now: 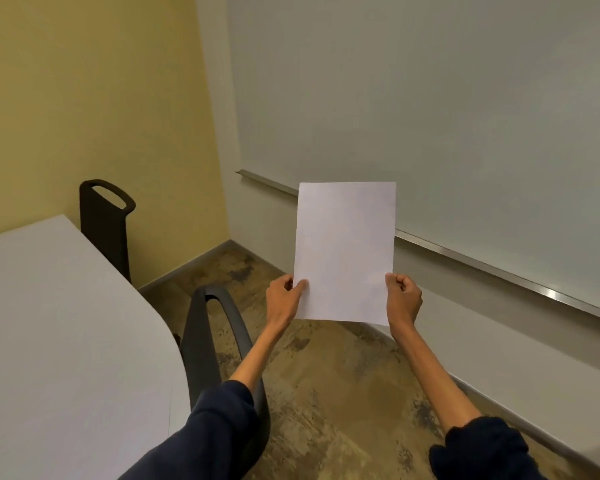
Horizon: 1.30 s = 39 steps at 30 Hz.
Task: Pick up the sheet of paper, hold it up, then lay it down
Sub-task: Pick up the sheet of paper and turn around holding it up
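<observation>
Sheet of paper (345, 251): upright before whiteboard (430, 109); your left hand (284, 294) and right hand (403, 296) pinch lower side edges, keeping it taut.

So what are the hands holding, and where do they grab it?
A sheet of paper, upright: left hand pinches its lower left edge, right hand its lower right edge.
</observation>
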Available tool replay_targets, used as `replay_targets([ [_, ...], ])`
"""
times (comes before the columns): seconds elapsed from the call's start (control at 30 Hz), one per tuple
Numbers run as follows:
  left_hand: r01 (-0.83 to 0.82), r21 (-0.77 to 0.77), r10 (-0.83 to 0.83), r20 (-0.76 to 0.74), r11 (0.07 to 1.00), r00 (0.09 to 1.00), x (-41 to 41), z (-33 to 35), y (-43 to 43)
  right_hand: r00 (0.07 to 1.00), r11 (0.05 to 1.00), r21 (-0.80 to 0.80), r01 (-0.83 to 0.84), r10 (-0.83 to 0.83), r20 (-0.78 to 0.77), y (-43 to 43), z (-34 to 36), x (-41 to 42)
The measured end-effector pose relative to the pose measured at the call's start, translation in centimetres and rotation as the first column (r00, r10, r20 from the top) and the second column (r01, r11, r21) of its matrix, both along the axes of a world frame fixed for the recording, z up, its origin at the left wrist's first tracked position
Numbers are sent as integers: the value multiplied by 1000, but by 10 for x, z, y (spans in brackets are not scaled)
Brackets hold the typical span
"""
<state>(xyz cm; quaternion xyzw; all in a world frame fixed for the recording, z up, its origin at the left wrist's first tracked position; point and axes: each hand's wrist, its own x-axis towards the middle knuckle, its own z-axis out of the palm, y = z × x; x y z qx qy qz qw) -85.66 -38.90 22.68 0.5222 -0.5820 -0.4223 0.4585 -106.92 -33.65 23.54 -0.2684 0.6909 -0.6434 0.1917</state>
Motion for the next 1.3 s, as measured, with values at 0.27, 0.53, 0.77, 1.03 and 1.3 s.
replay_targets([
  [0.27, -149, -7, 150, 15, 989, 989, 23, -5, -86, 996, 995, 37, -90, 90, 20, -127, -14, 17],
  [0.53, -378, 39, 376, 38, 925, 926, 72, -17, -173, 944, 944, 41, -327, 325, 47, -261, -36, 67],
  [0.77, -554, 70, 550, 71, 830, 832, 83, -19, -268, 850, 850, 13, -526, 525, 44, -394, -29, 89],
  [1.03, -665, 37, 657, 118, 746, 744, 85, -9, -361, 748, 750, -8, -662, 661, 52, -515, -15, 105],
  [1.3, -769, 46, 764, 89, 638, 639, 135, -20, -455, 655, 655, 21, -755, 753, 64, -633, -25, 171],
])
